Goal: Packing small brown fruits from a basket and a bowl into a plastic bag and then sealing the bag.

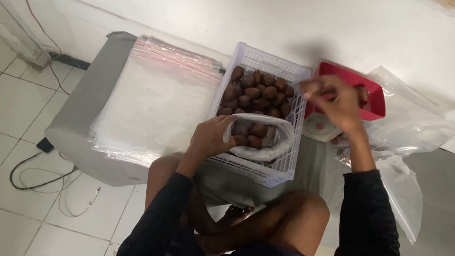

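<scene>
A white slotted plastic crate (284, 175) full of brown scaly fruits (259, 92) stands in front of my knees. My left hand (211, 136) grips the rim of a clear plastic bag (270, 146) held open inside the crate, with a few fruits in it. My right hand (334, 102) hovers blurred over a red tray (375, 91) at the crate's right, fingers curled; I cannot tell whether it holds a fruit.
A stack of clear zip bags (155, 101) lies on a grey mat (82, 103) left of the crate. Loose clear plastic bags (413, 129) spread to the right. A small scale (321, 128) sits under the red tray. Cables (39, 179) run on the tiled floor at left. A white wall stands behind.
</scene>
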